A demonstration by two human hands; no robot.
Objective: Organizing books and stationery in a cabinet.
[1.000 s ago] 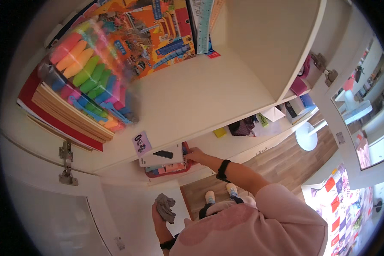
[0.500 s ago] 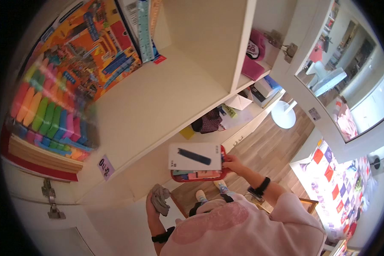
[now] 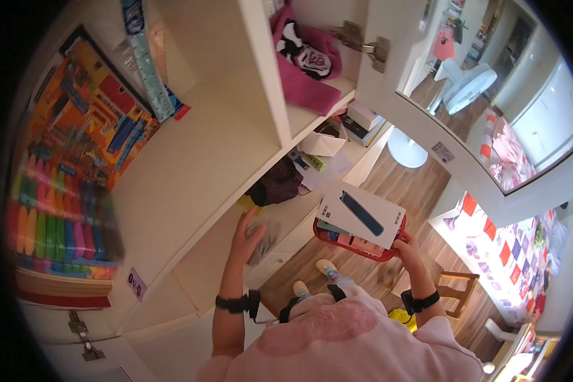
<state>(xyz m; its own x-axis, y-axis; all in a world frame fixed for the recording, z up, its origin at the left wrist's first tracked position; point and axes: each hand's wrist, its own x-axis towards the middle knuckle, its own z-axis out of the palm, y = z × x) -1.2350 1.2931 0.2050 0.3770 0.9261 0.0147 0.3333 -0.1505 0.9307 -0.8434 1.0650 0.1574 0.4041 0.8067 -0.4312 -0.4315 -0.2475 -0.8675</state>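
My right hand [image 3: 409,247] grips the edge of a red tray [image 3: 355,244] that carries a flat white box [image 3: 361,214] with a dark blue slim object pictured on its lid. The tray hangs over the wooden floor, clear of the shelves. My left hand [image 3: 244,233] reaches up to a lower white shelf [image 3: 216,267] and is closed on a grey cloth [image 3: 263,239] lying there. A dark bag [image 3: 275,187] sits just behind the cloth.
A white cabinet holds a colourful boxed toy set [image 3: 83,121] and rows of bright markers [image 3: 38,235] on the left. A pink garment [image 3: 305,57] sits in the upper compartment. An open cabinet door [image 3: 439,108] stands on the right. A wooden chair [image 3: 452,299] is below.
The view has swung left to right across the cabinet. The tray with the white box has moved away from the shelf to my right, and my left hand has risen to the shelf with the grey cloth.
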